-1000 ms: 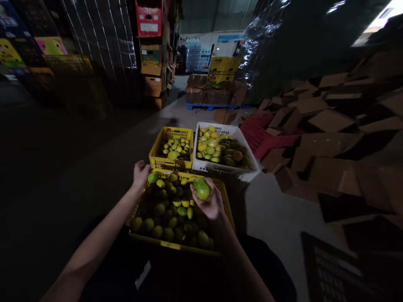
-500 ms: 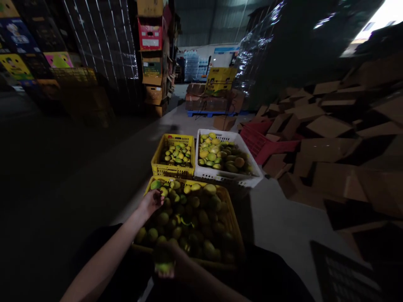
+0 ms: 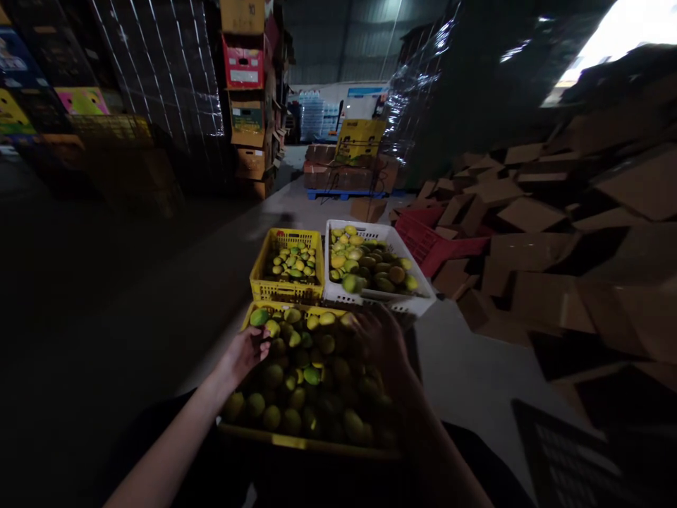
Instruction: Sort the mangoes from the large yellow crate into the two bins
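Observation:
My left hand (image 3: 249, 355) is over the left side of a large yellow crate (image 3: 312, 444) filled with yellow and green lemons (image 3: 312, 375). Its fingers are loosely curled and apart, beside a yellow lemon (image 3: 272, 328); nothing shows in its palm. My right hand (image 3: 379, 337), dark and slightly blurred, reaches over the crate's far right part with fingers extended and no fruit visible in it. Just beyond it, a blurred green lemon (image 3: 352, 283) is at the near edge of the white crate (image 3: 417, 305), apart from the fingers. More lemons fill that crate.
A smaller yellow crate (image 3: 286, 291) with lemons stands left of the white one. To the right lie a red crate (image 3: 423, 236) and a heap of cardboard boxes (image 3: 534, 282). Stacked cartons (image 3: 248, 120) and a blue pallet (image 3: 343, 193) stand farther back.
My right hand has moved from the near edge, where it held a green lemon, forward and right towards the white crate, and has let go. My left hand has barely moved.

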The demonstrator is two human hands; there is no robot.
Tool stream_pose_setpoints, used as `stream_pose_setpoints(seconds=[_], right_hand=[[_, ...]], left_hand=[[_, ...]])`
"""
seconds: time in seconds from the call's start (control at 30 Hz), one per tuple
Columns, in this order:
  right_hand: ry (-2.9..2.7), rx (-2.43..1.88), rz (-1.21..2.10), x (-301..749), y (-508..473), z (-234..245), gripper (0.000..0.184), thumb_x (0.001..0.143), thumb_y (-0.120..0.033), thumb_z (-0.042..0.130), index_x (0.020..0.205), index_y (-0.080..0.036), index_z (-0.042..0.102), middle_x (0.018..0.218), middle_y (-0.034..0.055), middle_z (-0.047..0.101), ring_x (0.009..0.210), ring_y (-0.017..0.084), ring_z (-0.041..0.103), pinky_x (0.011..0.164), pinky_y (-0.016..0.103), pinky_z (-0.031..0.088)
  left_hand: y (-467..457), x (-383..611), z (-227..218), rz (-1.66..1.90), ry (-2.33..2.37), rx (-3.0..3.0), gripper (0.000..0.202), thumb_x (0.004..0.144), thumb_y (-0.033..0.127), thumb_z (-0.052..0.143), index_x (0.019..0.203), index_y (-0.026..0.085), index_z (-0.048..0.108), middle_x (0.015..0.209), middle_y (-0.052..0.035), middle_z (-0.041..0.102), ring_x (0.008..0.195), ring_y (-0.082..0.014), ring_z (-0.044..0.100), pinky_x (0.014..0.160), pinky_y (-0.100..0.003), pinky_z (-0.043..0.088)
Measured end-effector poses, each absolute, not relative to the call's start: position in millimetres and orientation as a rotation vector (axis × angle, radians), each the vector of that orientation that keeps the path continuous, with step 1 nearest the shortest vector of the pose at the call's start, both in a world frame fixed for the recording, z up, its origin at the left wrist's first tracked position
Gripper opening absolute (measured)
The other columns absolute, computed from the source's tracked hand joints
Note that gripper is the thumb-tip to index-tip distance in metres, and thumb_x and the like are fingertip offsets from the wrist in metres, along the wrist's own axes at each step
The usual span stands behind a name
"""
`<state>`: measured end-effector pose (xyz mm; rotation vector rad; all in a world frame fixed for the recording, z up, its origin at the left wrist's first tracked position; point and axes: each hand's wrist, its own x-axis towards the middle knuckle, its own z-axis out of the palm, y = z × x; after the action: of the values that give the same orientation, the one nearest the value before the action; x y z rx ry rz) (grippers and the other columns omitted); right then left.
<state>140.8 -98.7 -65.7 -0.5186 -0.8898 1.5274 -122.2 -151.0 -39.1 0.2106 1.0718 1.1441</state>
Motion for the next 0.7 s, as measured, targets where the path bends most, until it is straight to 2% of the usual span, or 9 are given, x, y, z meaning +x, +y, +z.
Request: stream_pose_setpoints(seconds=[0.07,0.17,0.3,0.43,0.6,0.67,0.7], right_hand=[[-0.667,-0.579,1.500,159,-93,-63,0.013,0.069,-0.021,0.063,0.080,-0.028,0.064,0.084,-0.0065,0.072,0.086,0.011,0.067,0.082,0.028,0.054],[-0.452,-0.733,1.695,155,-105,-70,0.016,0.069,-0.015,0.061,0.081,-0.023,0.066,0.084,0.0020,0.072,0.086,0.019,0.069,0.078,0.038,0.056],[-0.358,-0.833,1.892,127,-114,-74,0.021,0.072,-0.018,0.055,0.089,-0.011,0.067,0.090,0.0144,0.072,0.086,0.022,0.070,0.073,0.036,0.057],[-0.247,-0.844,1.867,123,-108,-66,0.020,0.070,-0.016,0.055,0.087,-0.017,0.066,0.092,0.0097,0.073,0.083,0.018,0.070,0.071,0.026,0.057],[-0.142,-0.897,1.812,126,-104,-54,0.020,0.069,-0.014,0.049,0.082,-0.018,0.064,0.083,0.0077,0.073,0.078,0.017,0.069,0.065,0.025,0.056],[-0.133,-0.924,1.815,124,-104,-52,0.020,0.069,-0.014,0.049,0.082,-0.018,0.063,0.082,0.0077,0.072,0.075,0.017,0.068,0.064,0.025,0.056],[-0.133,-0.931,1.813,122,-105,-52,0.020,0.069,-0.014,0.049,0.082,-0.018,0.062,0.081,0.0075,0.072,0.074,0.017,0.067,0.063,0.025,0.056]], left_hand=[[-153,-123,-37,1.121,1.094,0.224,0.011,0.078,0.007,0.047,0.077,0.014,0.055,0.068,0.0001,0.060,0.049,-0.0074,0.053,0.051,-0.020,0.046],[-153,-120,-35,1.099,1.126,0.230,0.012,0.080,0.009,0.045,0.077,0.013,0.056,0.067,0.0009,0.059,0.049,-0.0073,0.053,0.052,-0.020,0.046],[-153,-116,-37,1.065,1.168,0.233,0.014,0.080,0.009,0.044,0.076,0.013,0.057,0.065,0.0019,0.058,0.049,-0.0073,0.053,0.053,-0.021,0.044],[-150,-116,-44,1.029,1.221,0.244,0.011,0.078,0.010,0.047,0.074,0.014,0.056,0.064,0.0023,0.057,0.050,-0.0080,0.053,0.056,-0.022,0.044],[-139,-118,-68,1.027,1.327,0.547,0.009,0.077,0.013,0.052,0.070,0.016,0.057,0.063,-0.0005,0.059,0.049,-0.0110,0.052,0.054,-0.022,0.040],[-138,-119,-81,0.912,1.433,0.903,0.005,0.074,0.015,0.060,0.070,0.017,0.059,0.069,-0.0028,0.061,0.059,-0.0145,0.057,0.058,-0.022,0.040],[-139,-119,-87,0.815,1.512,1.112,0.005,0.072,0.016,0.065,0.071,0.017,0.060,0.074,-0.0042,0.062,0.070,-0.0177,0.060,0.064,-0.023,0.042]])
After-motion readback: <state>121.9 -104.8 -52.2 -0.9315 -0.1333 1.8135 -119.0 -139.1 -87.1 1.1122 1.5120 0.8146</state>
